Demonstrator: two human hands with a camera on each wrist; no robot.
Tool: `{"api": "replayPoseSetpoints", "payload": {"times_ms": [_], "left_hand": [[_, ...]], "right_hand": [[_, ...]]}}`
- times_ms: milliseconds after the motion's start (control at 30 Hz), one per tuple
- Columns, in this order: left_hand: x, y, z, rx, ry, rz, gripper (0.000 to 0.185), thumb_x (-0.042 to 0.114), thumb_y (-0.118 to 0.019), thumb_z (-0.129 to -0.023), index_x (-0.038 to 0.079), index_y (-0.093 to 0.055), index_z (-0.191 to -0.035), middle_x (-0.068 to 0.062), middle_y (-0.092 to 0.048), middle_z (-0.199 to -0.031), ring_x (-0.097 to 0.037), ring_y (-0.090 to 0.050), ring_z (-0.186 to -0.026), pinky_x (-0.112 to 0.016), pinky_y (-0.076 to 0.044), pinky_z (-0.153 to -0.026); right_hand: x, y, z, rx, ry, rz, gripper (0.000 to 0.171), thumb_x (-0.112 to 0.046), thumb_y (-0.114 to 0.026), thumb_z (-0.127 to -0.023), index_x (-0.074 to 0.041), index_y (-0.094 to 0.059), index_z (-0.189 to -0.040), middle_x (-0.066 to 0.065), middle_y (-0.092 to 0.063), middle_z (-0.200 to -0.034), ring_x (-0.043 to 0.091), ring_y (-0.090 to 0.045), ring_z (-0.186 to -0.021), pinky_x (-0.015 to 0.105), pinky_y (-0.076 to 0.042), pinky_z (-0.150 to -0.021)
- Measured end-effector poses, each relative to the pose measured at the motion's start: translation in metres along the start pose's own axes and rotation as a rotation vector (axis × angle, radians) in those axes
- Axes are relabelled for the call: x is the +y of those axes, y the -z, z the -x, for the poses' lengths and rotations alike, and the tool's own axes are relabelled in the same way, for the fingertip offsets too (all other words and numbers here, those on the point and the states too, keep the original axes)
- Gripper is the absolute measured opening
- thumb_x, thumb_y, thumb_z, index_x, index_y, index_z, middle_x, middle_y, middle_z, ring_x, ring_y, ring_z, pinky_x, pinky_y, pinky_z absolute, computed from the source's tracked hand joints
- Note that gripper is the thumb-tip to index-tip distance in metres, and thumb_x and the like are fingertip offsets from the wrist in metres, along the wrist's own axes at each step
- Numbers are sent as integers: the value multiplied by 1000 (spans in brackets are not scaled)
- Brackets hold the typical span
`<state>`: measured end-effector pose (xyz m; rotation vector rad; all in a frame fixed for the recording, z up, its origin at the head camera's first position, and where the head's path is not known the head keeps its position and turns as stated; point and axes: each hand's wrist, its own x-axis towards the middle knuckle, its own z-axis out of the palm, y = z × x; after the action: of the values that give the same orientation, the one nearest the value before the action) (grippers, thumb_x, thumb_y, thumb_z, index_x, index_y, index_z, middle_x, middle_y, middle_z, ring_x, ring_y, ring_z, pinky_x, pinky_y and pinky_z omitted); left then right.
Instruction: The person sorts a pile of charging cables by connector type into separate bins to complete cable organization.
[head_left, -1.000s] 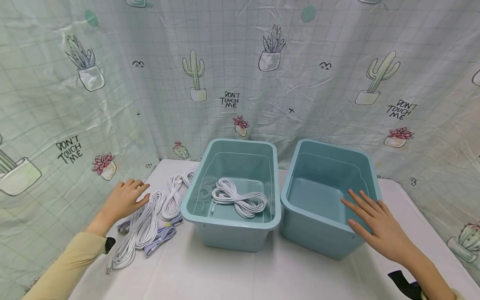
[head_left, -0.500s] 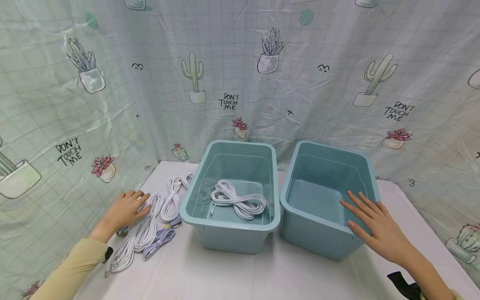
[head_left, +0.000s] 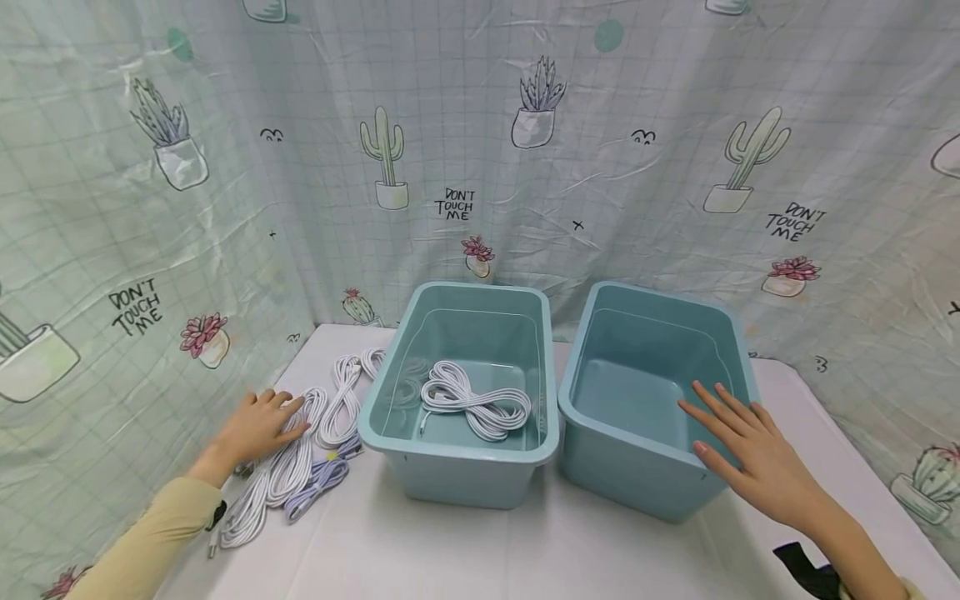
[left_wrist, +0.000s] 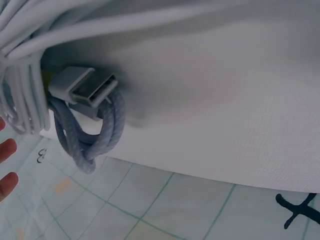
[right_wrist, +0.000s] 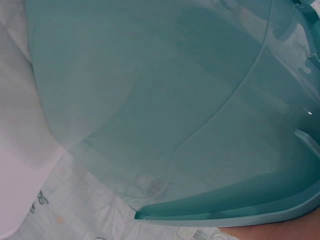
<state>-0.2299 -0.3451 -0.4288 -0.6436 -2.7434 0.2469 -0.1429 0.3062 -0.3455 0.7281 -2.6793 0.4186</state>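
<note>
My left hand (head_left: 261, 425) lies with relaxed fingers on a bundle of white cables (head_left: 279, 462) at the left of the table. A second white bundle (head_left: 345, 396) and a lavender braided cable (head_left: 318, 483) lie beside it. The left wrist view shows the lavender cable's loop and USB plug (left_wrist: 82, 90) up close, with my fingertips (left_wrist: 6, 150) at the left edge. My right hand (head_left: 746, 454) rests flat, fingers straight, on the near rim of the right teal bin (head_left: 622, 429), whose inside shows nothing. The left teal bin (head_left: 450, 450) holds one coiled white cable (head_left: 476, 402).
The two bins stand side by side on a white-covered table (head_left: 525, 550). A cactus-print curtain (head_left: 480, 125) closes in the back and both sides. The right wrist view is filled by the bin's teal wall (right_wrist: 165, 100).
My left hand has slid a little nearer and right, settling onto the white cables. The right hand has stayed on the bin's rim.
</note>
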Motion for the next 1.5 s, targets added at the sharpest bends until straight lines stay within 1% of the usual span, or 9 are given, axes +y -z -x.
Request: {"api": "replayPoseSetpoints", "payload": {"times_ms": [100,267,500,600,800,900,1133,1267,1500], "left_hand": [[1,-2,1,-13,-3,1,46,38,-60,-79,5,-60,-111,-18,-61,-102,-36,-55,-94,-56,-38,-77],[3,-7,2,4,-22,11,47,37,-61,-79,5,-60,-112,-18,-61,-100,-36,-54,-92,-55,-39,-76],[3,-13,2,8,-34,20,48,37,-61,-78,5,-59,-113,-18,-61,-99,-37,-53,-92,-54,-39,-76],[2,-15,3,-2,-18,25,49,38,-60,-79,5,-58,-115,-19,-60,-101,-38,-53,-93,-55,-39,-76],[-1,-19,2,-54,33,30,53,44,-56,-81,7,-56,-118,-21,-60,-101,-40,-52,-93,-57,-37,-77],[-3,-21,1,-55,26,31,50,43,-56,-81,7,-58,-115,-20,-60,-98,-38,-52,-89,-57,-37,-75],[-6,-25,1,-7,-2,12,39,36,-60,-79,6,-61,-104,-18,-55,-91,-36,-51,-79,-54,-38,-67],[-6,-25,1,-4,2,28,36,34,-61,-78,6,-60,-100,-21,-52,-93,-37,-51,-77,-55,-39,-63],[-1,-17,-1,-53,36,78,38,35,-60,-80,5,-57,-104,-25,-47,-101,-39,-51,-78,-55,-39,-61]], "right_hand": [[0,0,0,2,3,2,57,-23,-55,-86,-24,-32,-139,-9,-12,-150,2,4,-138,59,0,-105],[0,0,0,3,1,1,57,-22,-55,-86,-24,-32,-139,-9,-12,-150,2,4,-138,59,0,-105],[0,-1,0,3,-5,-4,56,-22,-55,-86,-21,-34,-138,-8,-13,-150,2,3,-138,58,1,-106],[0,-2,0,2,-5,-5,56,-22,-55,-86,-21,-35,-138,-9,-13,-150,1,4,-137,58,1,-105],[-1,-1,-1,-2,-2,-4,56,-23,-54,-87,-23,-33,-138,-9,-12,-150,2,4,-138,59,1,-105],[-1,-1,-1,-5,-3,-2,56,-23,-54,-87,-23,-33,-138,-8,-12,-150,2,4,-138,59,0,-105],[0,-2,-1,-1,-2,5,56,-21,-56,-86,-21,-34,-138,-9,-12,-150,8,0,-139,59,1,-105],[0,-1,-1,-1,-1,4,56,-22,-55,-86,-21,-35,-138,-10,-11,-150,8,0,-139,59,1,-105],[-1,-1,-1,-4,-1,-1,57,-22,-55,-86,-24,-32,-139,-10,-11,-150,0,4,-137,60,0,-105]]}}
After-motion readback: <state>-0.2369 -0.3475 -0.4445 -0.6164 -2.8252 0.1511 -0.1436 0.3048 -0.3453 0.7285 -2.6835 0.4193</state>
